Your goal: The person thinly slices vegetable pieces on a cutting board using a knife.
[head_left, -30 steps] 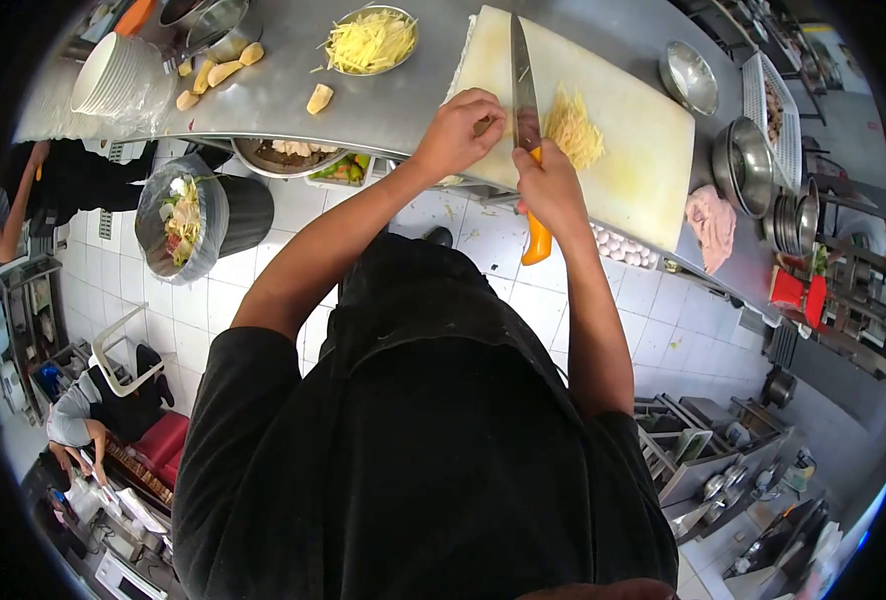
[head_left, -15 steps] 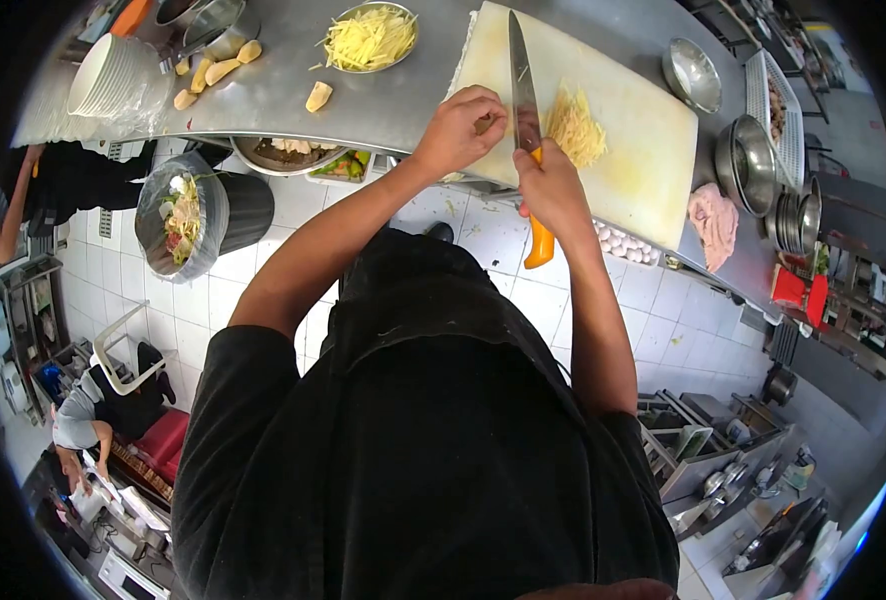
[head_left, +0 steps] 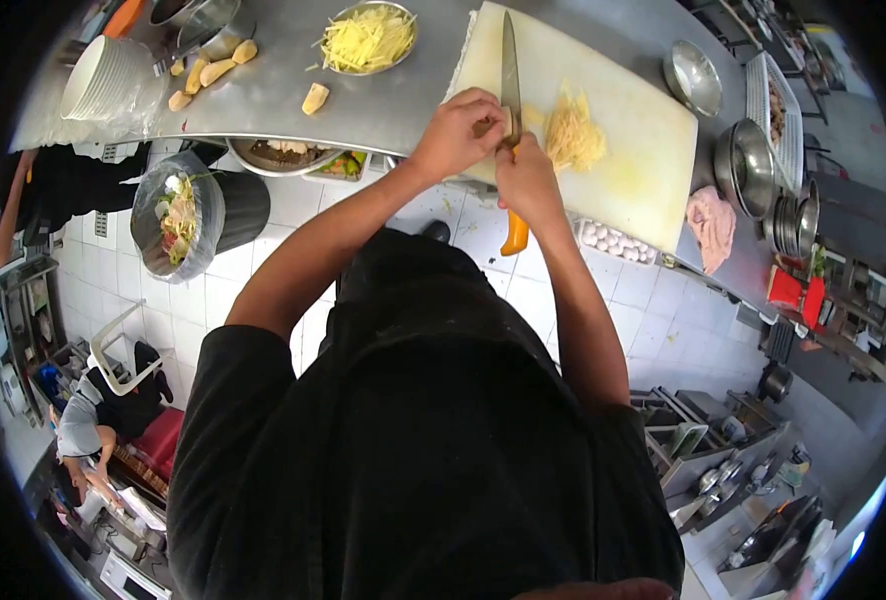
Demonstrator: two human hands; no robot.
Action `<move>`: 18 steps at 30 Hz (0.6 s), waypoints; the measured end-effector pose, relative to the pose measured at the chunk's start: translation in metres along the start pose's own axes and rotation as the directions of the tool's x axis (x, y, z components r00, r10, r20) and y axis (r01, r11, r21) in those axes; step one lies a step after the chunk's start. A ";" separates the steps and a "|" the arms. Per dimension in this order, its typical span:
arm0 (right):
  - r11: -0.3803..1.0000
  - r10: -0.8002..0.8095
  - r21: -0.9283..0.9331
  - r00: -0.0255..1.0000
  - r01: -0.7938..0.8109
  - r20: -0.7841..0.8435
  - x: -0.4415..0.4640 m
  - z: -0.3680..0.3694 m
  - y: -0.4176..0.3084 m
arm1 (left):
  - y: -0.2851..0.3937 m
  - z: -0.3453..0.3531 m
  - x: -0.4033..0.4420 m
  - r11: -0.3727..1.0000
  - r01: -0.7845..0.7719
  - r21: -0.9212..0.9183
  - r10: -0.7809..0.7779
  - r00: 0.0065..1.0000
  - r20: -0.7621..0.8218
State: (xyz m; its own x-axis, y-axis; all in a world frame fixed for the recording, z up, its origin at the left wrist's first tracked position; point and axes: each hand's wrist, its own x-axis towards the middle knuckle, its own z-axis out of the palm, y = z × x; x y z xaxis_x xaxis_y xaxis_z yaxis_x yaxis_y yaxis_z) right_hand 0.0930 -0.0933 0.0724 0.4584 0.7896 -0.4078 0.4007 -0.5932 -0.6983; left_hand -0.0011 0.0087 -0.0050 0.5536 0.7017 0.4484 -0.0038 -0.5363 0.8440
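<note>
My right hand is wrapped round the orange handle of a long knife, whose blade points away over the white cutting board. Beside the blade, at the board's left part, my left hand has its fingers curled together; whatever they pinch is hidden. A small pale yellow piece shows just right of the blade. Further right on the board lies a pile of pale yellow shreds. More yellow shreds fill a metal bowl on the steel counter.
Peeled pieces and a single chunk lie on the counter, near stacked white bowls. Metal bowls and a pink cloth-like item are at right. A lined bin stands below; two people are at left.
My right hand and the knife have shifted left, bringing the blade closer to my left hand. The blade now looks narrower and a small pale piece has appeared beside it.
</note>
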 end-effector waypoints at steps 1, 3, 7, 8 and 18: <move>1.000 -0.001 0.000 1.000 0.001 0.003 0.004 0.001 0.000 | -0.002 -0.002 0.002 1.000 -0.006 0.001 0.006 1.000 -0.006; 1.000 0.023 0.001 1.000 -0.023 0.007 0.004 0.001 0.005 | -0.002 0.000 0.000 1.000 -0.005 -0.008 0.005 1.000 0.000; 0.995 0.041 0.087 0.999 -0.041 -0.003 -0.006 -0.008 -0.001 | -0.001 0.000 -0.001 1.000 -0.005 -0.015 0.005 1.000 -0.007; 0.994 0.049 0.098 0.999 -0.048 -0.006 -0.009 -0.010 -0.003 | 0.000 -0.001 -0.002 1.000 -0.003 -0.018 0.003 1.000 -0.012; 0.992 0.092 0.086 0.996 -0.093 0.013 -0.032 -0.029 -0.019 | 0.000 -0.001 -0.002 1.000 0.006 0.007 -0.006 1.000 0.009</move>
State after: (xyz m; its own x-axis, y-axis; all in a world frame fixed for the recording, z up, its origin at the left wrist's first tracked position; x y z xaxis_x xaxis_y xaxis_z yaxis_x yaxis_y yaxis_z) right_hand 0.0933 -0.1120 0.1156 0.4835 0.7334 -0.4779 0.2864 -0.6484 -0.7053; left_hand -0.0029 0.0079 -0.0055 0.5613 0.7006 0.4405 0.0056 -0.5355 0.8445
